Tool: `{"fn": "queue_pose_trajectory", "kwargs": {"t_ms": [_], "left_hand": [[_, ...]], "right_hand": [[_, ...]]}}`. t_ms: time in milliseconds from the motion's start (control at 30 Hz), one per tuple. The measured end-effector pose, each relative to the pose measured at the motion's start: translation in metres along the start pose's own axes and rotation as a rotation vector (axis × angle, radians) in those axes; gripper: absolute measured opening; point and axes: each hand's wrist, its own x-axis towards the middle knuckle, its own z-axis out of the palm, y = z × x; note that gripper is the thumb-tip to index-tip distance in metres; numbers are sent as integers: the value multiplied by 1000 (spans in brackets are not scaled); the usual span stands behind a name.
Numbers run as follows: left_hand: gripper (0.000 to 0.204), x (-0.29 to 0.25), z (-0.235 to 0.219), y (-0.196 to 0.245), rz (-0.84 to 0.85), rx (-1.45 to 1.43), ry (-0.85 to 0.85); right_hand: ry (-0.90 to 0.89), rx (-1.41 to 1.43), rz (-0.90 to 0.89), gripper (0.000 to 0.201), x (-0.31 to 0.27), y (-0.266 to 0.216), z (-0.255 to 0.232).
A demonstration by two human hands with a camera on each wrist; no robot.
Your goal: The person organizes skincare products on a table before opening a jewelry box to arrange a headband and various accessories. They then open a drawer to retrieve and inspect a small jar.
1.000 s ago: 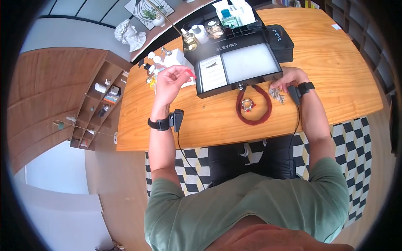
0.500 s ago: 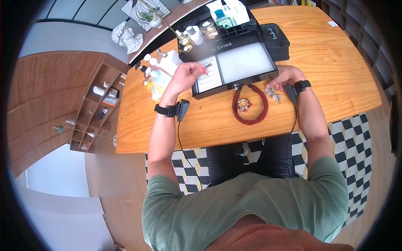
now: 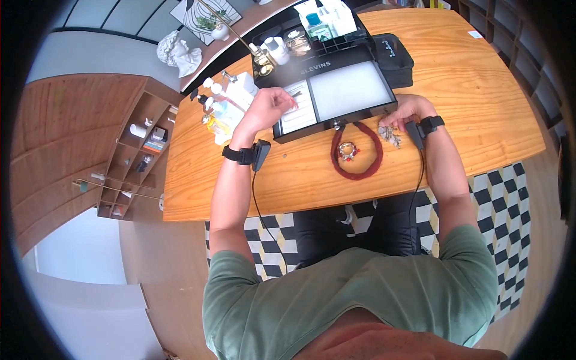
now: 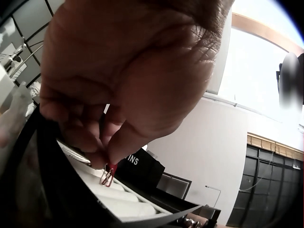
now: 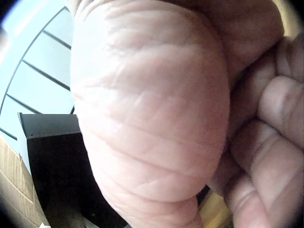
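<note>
My left hand is over the left compartment of a black jewellery box, which is lined with white padded rolls. Thumb and fingertips pinch a small red piece of jewellery with thin loops, low above the rolls. At the box's front right corner, my right hand pinches one end of a silver leaf-shaped ornament at the tabletop. Its curled fingers fill much of the right wrist view, where the ornament is hidden. Between the hands lie a dark red braided loop and a beaded bracelet inside it.
Bottles and a turquoise-capped bottle stand in the organiser behind the box. Pump bottles crowd its left side. A black case sits to the right on the wooden table. Cables hang from both wrists.
My left hand has moved right and inward, bringing the red piece from beside the box to over the padded rolls. The right hand stays at the leaf ornament.
</note>
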Motion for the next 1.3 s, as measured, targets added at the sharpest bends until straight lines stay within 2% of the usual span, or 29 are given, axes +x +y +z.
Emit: {"fn": "queue_pose_trajectory", "kwargs": {"t_ms": [100, 167, 300, 367, 400, 467, 500, 567, 800, 867, 1033, 1067, 1167, 1300], "left_hand": [[7, 2, 1, -4, -25, -61, 11], [4, 3, 3, -4, -10, -264, 18], [7, 4, 3, -7, -19, -340, -9], [5, 6, 4, -15, -13, -291, 20], [5, 5, 4, -15, -14, -292, 19], [3, 4, 4, -15, 27, 102, 35], [3, 3, 5, -13, 26, 101, 34], [9, 1, 7, -6, 33, 282, 49], [19, 1, 8, 20, 60, 364, 82], [20, 5, 9, 19, 163, 306, 143], [20, 1, 6, 16, 101, 386, 58], [20, -1, 6, 15, 88, 417, 24], [19, -3, 4, 16, 29, 407, -13], [19, -3, 0, 6, 45, 364, -1]], "right_hand": [[4, 48, -12, 37, -10, -7, 3], [3, 44, -4, 37, -15, -12, 4], [4, 38, 21, 37, -14, -12, 3], [5, 64, 39, 44, -10, -11, 1], [6, 90, 57, 59, -9, -11, 1], [8, 98, 49, 58, -11, -12, 2], [11, 105, 40, 56, -12, -12, 3], [10, 100, 42, 55, -11, -12, 3], [13, 95, 57, 55, -9, -10, 2], [10, 100, 55, 55, -10, -11, 2], [5, 64, 79, 56, -1, -3, -1], [12, 23, 38, 45, -2, -1, 0], [15, -27, 10, 42, -2, -2, 0], [-15, 16, -13, 40, -6, -5, 1]]}}
